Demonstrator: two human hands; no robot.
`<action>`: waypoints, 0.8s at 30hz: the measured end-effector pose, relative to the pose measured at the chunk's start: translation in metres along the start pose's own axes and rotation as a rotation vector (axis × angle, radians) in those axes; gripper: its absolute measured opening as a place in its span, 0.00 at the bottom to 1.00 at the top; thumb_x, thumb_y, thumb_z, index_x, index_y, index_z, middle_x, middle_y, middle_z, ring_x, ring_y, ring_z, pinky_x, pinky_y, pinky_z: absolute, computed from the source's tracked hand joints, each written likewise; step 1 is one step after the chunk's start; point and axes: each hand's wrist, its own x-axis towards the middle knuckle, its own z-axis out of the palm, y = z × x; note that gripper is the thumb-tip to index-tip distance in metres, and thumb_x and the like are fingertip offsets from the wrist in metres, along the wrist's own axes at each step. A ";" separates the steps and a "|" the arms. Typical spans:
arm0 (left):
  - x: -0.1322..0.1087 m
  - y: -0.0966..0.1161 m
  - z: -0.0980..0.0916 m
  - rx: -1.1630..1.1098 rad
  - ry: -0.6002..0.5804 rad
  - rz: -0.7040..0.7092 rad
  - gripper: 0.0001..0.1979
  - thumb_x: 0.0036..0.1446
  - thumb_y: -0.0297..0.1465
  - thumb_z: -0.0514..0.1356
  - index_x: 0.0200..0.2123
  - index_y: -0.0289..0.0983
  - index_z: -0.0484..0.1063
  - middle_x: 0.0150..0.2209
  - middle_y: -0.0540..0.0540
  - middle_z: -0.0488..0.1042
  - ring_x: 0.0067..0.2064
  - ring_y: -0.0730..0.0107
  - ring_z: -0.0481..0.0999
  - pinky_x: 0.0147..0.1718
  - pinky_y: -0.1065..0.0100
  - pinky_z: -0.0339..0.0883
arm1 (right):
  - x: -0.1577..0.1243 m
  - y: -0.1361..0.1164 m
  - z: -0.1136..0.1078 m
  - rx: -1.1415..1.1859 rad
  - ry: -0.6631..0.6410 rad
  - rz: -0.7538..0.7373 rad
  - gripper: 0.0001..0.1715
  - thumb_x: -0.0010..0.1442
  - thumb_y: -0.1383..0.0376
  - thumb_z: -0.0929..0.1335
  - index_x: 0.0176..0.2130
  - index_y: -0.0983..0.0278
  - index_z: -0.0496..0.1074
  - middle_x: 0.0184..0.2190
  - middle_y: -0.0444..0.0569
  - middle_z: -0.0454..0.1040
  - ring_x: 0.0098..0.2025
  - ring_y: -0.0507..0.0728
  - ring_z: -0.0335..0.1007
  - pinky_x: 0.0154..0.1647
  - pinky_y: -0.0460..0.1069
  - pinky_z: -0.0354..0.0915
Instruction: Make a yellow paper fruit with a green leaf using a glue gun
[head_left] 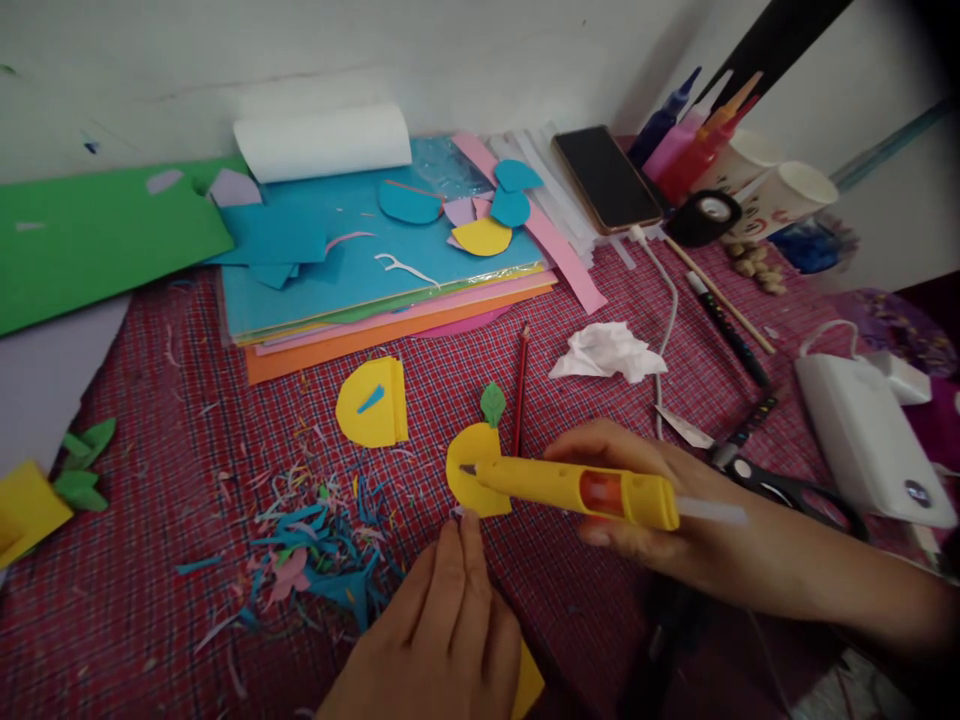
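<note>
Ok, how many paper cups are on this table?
2. Both are at the far right corner: one paper cup beside the coloured squeeze bottles, the other next to it, right of the black tape roll. Others may be hidden out of frame.

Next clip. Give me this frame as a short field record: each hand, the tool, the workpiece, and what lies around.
right hand: grips glue gun, nozzle tip on yellow piece
left hand: fingers extended, tips at the yellow piece's lower edge
workpiece: yellow piece flat on checked cloth, green leaf at its top
close by: pencil, paper scraps, yellow half-disc
farther: paper stack, phone, scissors
</note>
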 end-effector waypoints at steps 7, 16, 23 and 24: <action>0.001 -0.001 -0.001 -0.010 -0.008 0.007 0.13 0.64 0.28 0.48 0.38 0.35 0.72 0.45 0.38 0.80 0.48 0.58 0.78 0.46 0.61 0.67 | -0.007 -0.006 -0.001 0.016 -0.064 0.079 0.19 0.62 0.58 0.69 0.51 0.59 0.66 0.46 0.46 0.76 0.44 0.54 0.75 0.40 0.45 0.70; 0.002 -0.004 -0.007 -0.015 -0.053 0.016 0.15 0.64 0.26 0.46 0.42 0.33 0.72 0.45 0.37 0.80 0.47 0.58 0.79 0.48 0.61 0.65 | -0.027 0.005 -0.006 0.021 -0.049 0.123 0.19 0.62 0.57 0.68 0.52 0.58 0.68 0.43 0.48 0.76 0.39 0.55 0.75 0.36 0.47 0.71; 0.001 -0.006 -0.009 -0.013 -0.074 0.032 0.15 0.64 0.27 0.46 0.40 0.33 0.72 0.46 0.37 0.80 0.47 0.58 0.78 0.46 0.61 0.65 | -0.046 0.020 -0.006 0.045 0.176 0.100 0.22 0.61 0.57 0.69 0.54 0.53 0.65 0.41 0.46 0.74 0.34 0.54 0.74 0.31 0.45 0.71; 0.000 -0.007 -0.010 -0.017 -0.080 0.041 0.15 0.64 0.26 0.46 0.40 0.34 0.72 0.46 0.37 0.80 0.47 0.58 0.78 0.46 0.61 0.65 | -0.050 0.020 -0.006 0.036 0.256 0.071 0.23 0.61 0.57 0.69 0.55 0.51 0.64 0.43 0.46 0.73 0.35 0.55 0.74 0.31 0.45 0.71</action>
